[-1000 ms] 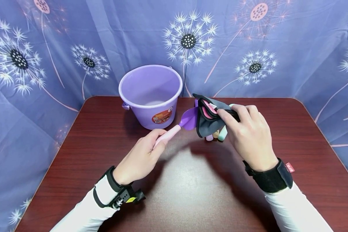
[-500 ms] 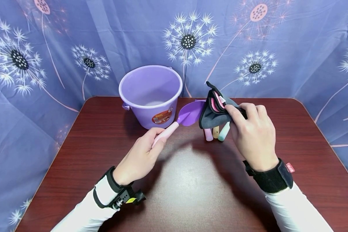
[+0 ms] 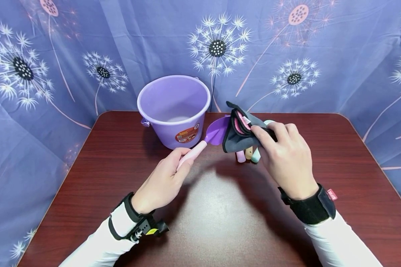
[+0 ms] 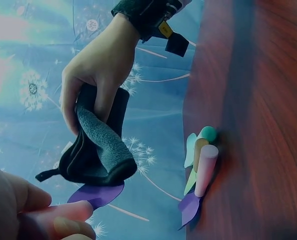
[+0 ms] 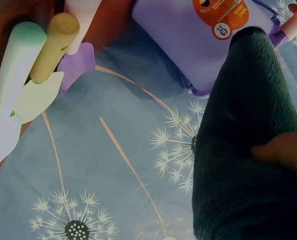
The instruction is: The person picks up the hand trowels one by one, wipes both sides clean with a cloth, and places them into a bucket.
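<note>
My left hand (image 3: pixel 163 178) grips the pink handle of a purple trowel (image 3: pixel 217 130), whose blade points away to the right above the table. In my right hand (image 3: pixel 285 159) is a folded dark grey cloth (image 3: pixel 242 139) with black edging and a pink inner side. The cloth overlaps the far part of the blade and hides its tip in the head view. In the left wrist view, the purple blade (image 4: pixel 106 195) shows just below the cloth (image 4: pixel 96 150). My right thumb (image 5: pixel 278 150) presses on the fuzzy cloth (image 5: pixel 243 140).
A purple bucket (image 3: pixel 173 98) with an orange label stands at the back, left of the cloth. Several small tools lie behind the cloth, with pink (image 3: pixel 241 156), tan (image 3: pixel 248 152) and mint (image 3: pixel 256 155) handles. A patterned curtain (image 3: pixel 153 37) hangs behind the wooden table (image 3: pixel 347 155).
The cloth first slid up and right along the blade, baring more of it, then came back left and down over it. The trowel tilted slightly; my left hand has barely moved.
</note>
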`<state>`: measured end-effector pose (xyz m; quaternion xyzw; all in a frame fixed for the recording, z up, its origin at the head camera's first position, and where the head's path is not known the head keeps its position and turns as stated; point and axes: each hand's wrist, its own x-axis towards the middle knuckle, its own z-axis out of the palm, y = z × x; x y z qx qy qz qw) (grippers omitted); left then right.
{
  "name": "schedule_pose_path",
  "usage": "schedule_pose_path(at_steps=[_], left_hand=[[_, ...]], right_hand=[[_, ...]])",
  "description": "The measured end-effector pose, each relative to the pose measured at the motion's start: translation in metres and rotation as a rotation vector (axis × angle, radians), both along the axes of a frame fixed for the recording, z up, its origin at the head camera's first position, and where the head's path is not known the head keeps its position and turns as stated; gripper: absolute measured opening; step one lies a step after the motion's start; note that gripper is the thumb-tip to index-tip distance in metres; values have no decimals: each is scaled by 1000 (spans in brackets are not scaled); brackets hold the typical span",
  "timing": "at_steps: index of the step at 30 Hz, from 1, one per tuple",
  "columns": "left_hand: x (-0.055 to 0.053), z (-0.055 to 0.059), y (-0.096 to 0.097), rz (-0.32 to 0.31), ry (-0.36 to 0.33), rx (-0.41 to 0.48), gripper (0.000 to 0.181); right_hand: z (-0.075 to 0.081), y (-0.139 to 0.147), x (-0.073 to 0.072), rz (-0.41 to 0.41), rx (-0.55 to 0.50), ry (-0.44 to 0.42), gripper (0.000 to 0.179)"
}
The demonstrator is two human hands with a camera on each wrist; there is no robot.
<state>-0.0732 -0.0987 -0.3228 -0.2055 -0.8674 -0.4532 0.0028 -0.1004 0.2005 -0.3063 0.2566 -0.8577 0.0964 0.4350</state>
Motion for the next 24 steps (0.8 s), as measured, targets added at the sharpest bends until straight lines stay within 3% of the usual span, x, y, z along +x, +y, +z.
schedule_pose_path(at_steps=[10,17,24], left_hand=[[-3,-1,1,2,-4,-19,39],[-5,-1,1,-28,14,2,39],[-6,-4,1,7,16,7,32]], right_hand=[[8,-10,1,193,149,59,23],[10,-6,1,230,203,28,23],[18,-3,5,275,192,-6,28]])
